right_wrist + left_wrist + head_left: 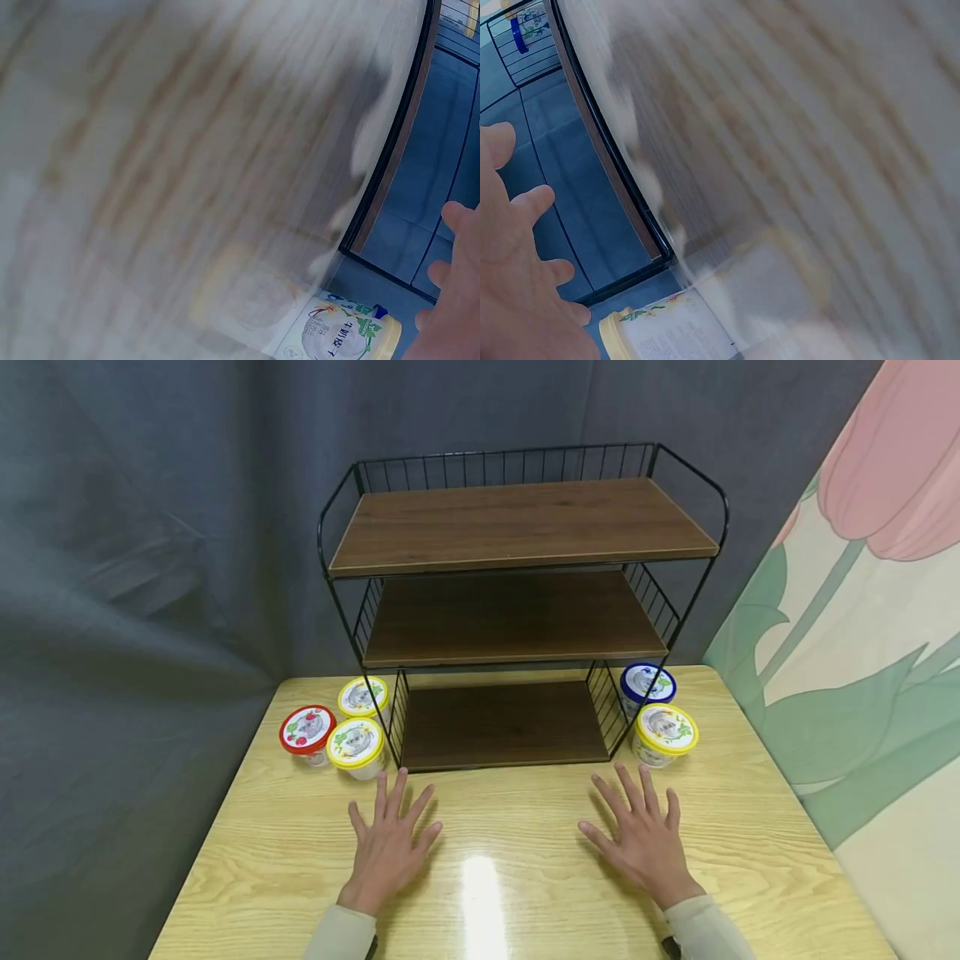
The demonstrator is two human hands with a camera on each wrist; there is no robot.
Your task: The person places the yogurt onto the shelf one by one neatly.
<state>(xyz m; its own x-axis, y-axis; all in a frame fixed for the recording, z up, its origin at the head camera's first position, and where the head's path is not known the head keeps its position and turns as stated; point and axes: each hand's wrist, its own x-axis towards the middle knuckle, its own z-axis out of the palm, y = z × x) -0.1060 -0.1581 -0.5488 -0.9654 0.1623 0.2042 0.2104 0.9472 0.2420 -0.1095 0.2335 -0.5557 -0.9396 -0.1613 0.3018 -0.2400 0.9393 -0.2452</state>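
Both hands are spread flat, palms down, low over the table in the head view, and neither holds anything. My left hand (387,850) has its fingertips close to the lower front left corner of a black wire rack (487,770). Nearest to it stands a yellow-lidded tub (356,742), with another yellow-lidded tub (363,697) behind and a red-lidded tub (307,729) to the left. My right hand (641,843) lies in front of the rack's right corner. Just beyond its fingertips are a yellow-lidded tub (666,730) and, behind that, a blue-lidded tub (648,683).
Three brown wooden shelves make up the rack: a top shelf (525,522), a middle shelf (517,614) and a bottom shelf (504,722). Dark cloth (150,610) hangs behind and at the left of the wooden table (525,827). A flower-patterned panel (885,652) borders the right.
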